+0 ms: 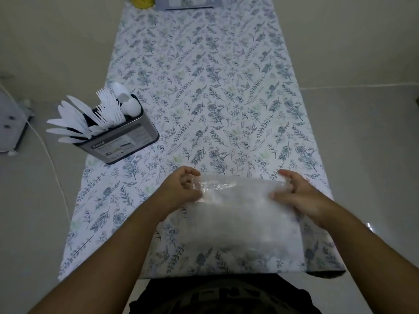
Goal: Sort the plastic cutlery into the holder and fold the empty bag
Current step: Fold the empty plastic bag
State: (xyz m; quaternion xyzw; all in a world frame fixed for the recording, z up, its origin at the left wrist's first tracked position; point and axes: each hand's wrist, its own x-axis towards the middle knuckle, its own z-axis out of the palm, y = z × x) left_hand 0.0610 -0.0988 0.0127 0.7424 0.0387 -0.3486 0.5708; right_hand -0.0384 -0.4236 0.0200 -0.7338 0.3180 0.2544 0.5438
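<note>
A clear plastic bag (pixel 242 214) lies flat on the floral tablecloth (pixel 204 87) near the front edge, looking empty. My left hand (pixel 181 186) pinches its far left corner. At the far right corner, my right hand (pixel 297 193) grips the bag's top edge. That far edge is lifted slightly off the cloth between both hands. At the left of the table stands a grey metal holder (pixel 127 141) with white plastic knives (pixel 68 123), forks (pixel 108 109) and spoons (pixel 127 98) standing in separate compartments.
A yellow object (pixel 141 1) and a flat patterned item (pixel 188 2) sit at the table's far end. A white cable (pixel 52 159) and a grey device (pixel 11 125) lie on the floor to the left. Pale floor surrounds the narrow table.
</note>
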